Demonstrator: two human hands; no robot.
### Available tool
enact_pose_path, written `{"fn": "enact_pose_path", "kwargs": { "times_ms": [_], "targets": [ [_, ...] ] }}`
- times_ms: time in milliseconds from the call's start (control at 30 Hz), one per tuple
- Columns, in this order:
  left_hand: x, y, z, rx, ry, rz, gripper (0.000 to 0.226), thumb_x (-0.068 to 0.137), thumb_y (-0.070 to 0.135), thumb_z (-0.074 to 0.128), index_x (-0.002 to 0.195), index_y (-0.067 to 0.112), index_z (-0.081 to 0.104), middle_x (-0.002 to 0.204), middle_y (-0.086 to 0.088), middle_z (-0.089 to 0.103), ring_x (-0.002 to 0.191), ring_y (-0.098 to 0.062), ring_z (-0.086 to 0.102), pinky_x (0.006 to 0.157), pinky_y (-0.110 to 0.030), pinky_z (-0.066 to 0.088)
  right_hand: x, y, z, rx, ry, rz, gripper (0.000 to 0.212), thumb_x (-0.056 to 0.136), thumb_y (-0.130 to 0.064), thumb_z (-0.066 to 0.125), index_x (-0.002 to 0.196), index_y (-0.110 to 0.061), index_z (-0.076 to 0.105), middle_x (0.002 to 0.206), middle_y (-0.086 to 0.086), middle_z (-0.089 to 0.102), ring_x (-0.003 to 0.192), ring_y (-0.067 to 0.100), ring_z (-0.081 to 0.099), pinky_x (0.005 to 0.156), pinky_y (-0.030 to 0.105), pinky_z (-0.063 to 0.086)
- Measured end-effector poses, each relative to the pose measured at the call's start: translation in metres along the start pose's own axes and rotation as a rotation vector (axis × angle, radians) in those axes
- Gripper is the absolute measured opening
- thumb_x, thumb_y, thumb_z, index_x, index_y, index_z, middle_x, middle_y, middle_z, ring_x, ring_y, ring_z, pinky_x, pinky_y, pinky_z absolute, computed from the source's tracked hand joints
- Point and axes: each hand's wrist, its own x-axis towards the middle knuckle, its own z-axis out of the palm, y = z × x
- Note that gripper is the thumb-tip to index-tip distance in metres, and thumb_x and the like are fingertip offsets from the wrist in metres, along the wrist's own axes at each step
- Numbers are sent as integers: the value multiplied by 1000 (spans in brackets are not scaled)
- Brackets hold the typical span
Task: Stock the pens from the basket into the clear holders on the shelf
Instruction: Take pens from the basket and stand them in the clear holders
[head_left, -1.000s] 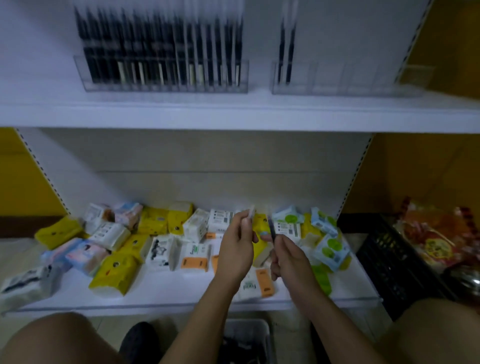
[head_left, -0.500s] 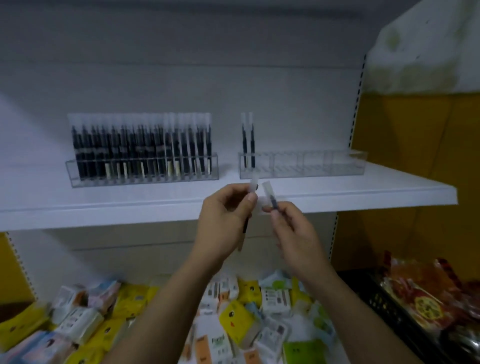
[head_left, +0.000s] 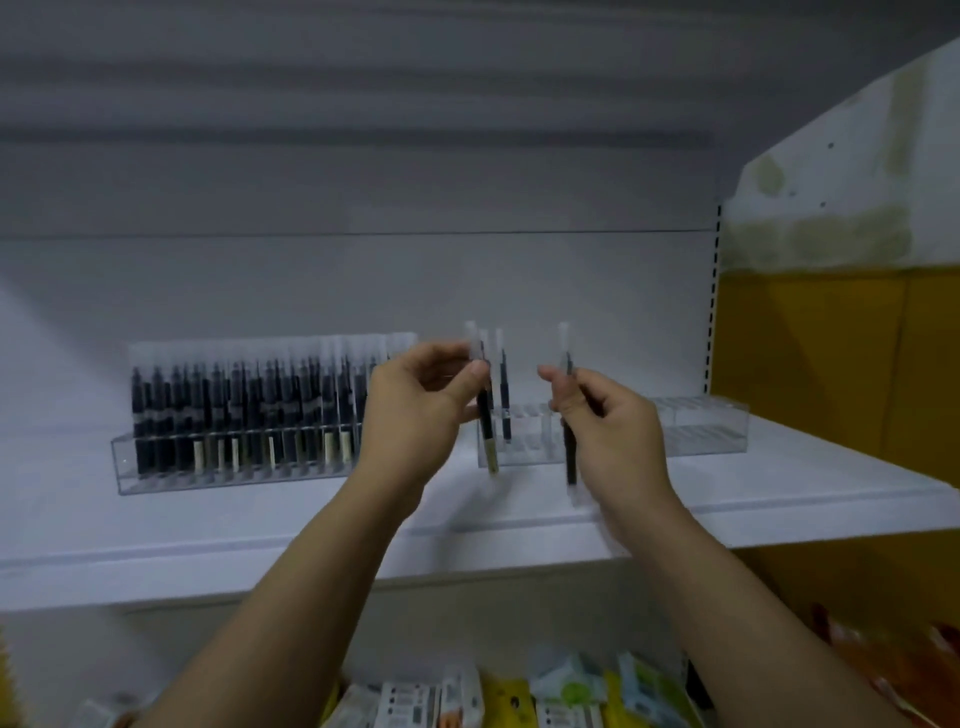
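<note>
A slim black pen with a clear cap (head_left: 485, 431) is held upright in the left hand (head_left: 415, 410). It is pinched near the cap between the thumb and the fingers (head_left: 475, 370), so that the lower end hangs free and can be lowered straight into a slot. A second black pen (head_left: 570, 457) of the same kind is grasped by the right hand (head_left: 610, 431), whose fingers are curled round the barrel.

Both pens are kept in the air in front of the long clear plastic holder (head_left: 701, 431), which stands toward the right end of the white shelf (head_left: 260, 535), near its rear edge. Only two standing pens (head_left: 505, 410) are seen in this holder, at its left end, and its other slots appear empty; it is therefore judged to be the target. The full clear holder (head_left: 156, 475), toward the left end of the shelf, is packed with upright pens.

The caps are kept upward, it seems, to match the rows already placed. The basket is not in view. Small packets (head_left: 467, 696) are lying on the lower shelf.
</note>
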Motion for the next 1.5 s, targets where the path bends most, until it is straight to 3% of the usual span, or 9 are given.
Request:
{"fn": "enact_pose_path", "kwargs": {
  "times_ms": [100, 200, 400, 567, 733, 867, 1067, 1267, 1500],
  "targets": [
    [19, -8, 5, 37, 51, 31, 13, 89, 10, 66, 101, 13, 68, 89, 1, 72, 85, -12, 70, 81, -37, 60, 25, 10, 7, -45, 58, -23, 34, 94, -21, 59, 127, -25, 57, 86, -7, 70, 83, 0, 66, 88, 29, 55],
    [38, -15, 12, 90, 61, 88, 21, 89, 12, 67, 107, 22, 65, 93, 1, 71, 88, -12, 69, 81, -38, 59, 46, 20, 13, -98, 105, -106, 61, 91, -15, 63, 143, -34, 38, 83, 0, 71, 80, 11, 68, 86, 38, 56],
    [74, -26, 20, 166, 63, 267, 42, 91, 17, 65, 122, 44, 55, 95, 2, 70, 88, -9, 67, 82, -37, 58, 86, 29, 23, -148, 120, -236, 59, 88, -13, 67, 138, -35, 44, 87, 0, 66, 74, 16, 69, 73, 39, 60],
    [92, -42, 25, 176, 110, 340, 40, 90, 18, 66, 120, 42, 56, 90, 3, 70, 85, -9, 68, 80, -39, 59, 110, 36, 34, -163, 145, -269, 52, 88, -13, 68, 134, -29, 49, 87, -13, 55, 68, 19, 68, 61, 29, 58],
    [92, -54, 29, 165, 148, 368, 39, 90, 17, 66, 120, 41, 57, 89, 4, 68, 82, -5, 67, 78, -37, 59, 109, 50, 36, -195, 129, -223, 53, 86, -15, 70, 133, -32, 50, 85, -13, 54, 67, 21, 66, 61, 43, 58],
    [91, -55, 27, 164, 148, 360, 37, 90, 16, 65, 121, 36, 58, 89, 5, 67, 82, -5, 66, 76, -35, 59, 105, 52, 33, -191, 130, -217, 55, 86, -15, 71, 133, -32, 49, 82, -13, 52, 65, 19, 65, 59, 40, 59],
    [84, -60, 27, 248, 22, 354, 37, 90, 13, 66, 121, 33, 60, 88, 10, 67, 79, 1, 65, 71, -11, 52, 96, 59, 29, -291, 33, -206, 48, 88, -22, 69, 130, -35, 52, 80, -13, 55, 65, 15, 64, 59, 33, 58],
    [80, -69, 27, 422, -84, 254, 38, 93, 14, 62, 123, 36, 53, 91, 10, 62, 82, 3, 61, 63, -5, 46, 90, 62, 28, -617, -194, -169, 76, 92, -22, 60, 148, -47, 15, 72, -9, 56, 65, 8, 58, 63, 24, 49],
    [77, -73, 24, 548, -66, 296, 52, 91, 4, 60, 131, 35, 47, 98, 5, 54, 88, -4, 57, 71, -13, 47, 86, 51, 28, -843, -236, -234, 80, 91, -27, 56, 149, -46, 3, 77, -6, 63, 68, 14, 60, 67, 33, 51]
  ]
}}
